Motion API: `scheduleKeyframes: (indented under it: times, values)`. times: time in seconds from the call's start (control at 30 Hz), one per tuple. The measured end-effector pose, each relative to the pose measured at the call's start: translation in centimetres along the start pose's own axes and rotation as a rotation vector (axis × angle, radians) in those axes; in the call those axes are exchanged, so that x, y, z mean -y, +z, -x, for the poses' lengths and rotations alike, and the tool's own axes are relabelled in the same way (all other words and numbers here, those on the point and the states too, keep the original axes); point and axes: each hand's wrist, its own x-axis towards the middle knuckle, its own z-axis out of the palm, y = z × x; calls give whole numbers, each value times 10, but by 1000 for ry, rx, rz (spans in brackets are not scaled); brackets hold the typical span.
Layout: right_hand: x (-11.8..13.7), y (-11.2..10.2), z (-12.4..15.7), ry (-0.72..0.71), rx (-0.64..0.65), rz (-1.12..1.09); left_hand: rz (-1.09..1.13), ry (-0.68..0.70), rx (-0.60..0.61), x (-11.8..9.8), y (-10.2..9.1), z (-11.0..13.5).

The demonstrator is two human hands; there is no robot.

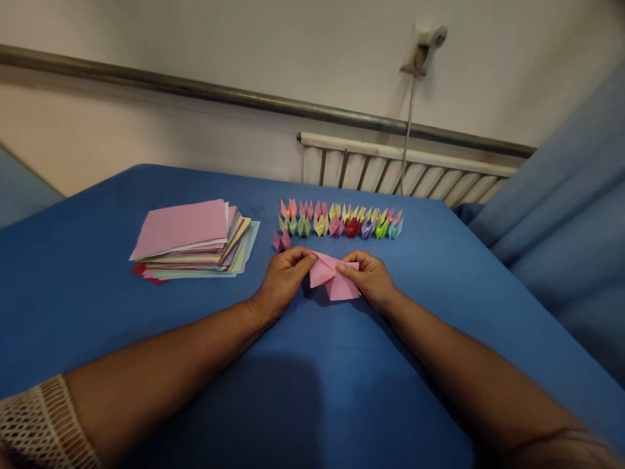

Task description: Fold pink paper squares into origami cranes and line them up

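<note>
A partly folded pink paper [330, 276] lies on the blue table [312, 384] between my hands. My left hand [283, 279] pinches its left corner with curled fingers. My right hand [370, 279] is closed on its right side, thumb on top. Just beyond, several small folded paper pieces [340, 220] in many colours stand in two rows. One pink folded piece [282, 240] stands alone near my left hand.
A stack of coloured paper sheets [193, 240], pink on top, lies at the left of the table. A white radiator [395, 170] and a wall rail stand behind the table. Blue cloth [566, 215] hangs at the right.
</note>
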Motion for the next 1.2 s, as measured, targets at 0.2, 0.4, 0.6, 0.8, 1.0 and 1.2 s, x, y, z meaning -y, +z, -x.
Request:
scheduleKeyframes:
  times: [0.2, 0.4, 0.6, 0.8, 1.0, 1.2]
  values:
    - [0, -1, 1, -87, -34, 142, -14, 31, 76, 0, -3, -1]
    - [-2, 0, 0, -86, -11, 97, -46, 59, -54, 11, -2, -8]
    - [-8, -4, -3, -170, 43, 204, -110, 51, 57, 11, -2, -10]
    - [-9, -3, 2, -291, 107, 364, -223, -9, 269, 5, 0, -3]
    - [-4, 4, 8, -286, 108, 93, -126, -58, 21, 5, 0, -3]
    - [-6, 16, 16, -346, 100, 189, -5, -70, -123, 10, 2, -4]
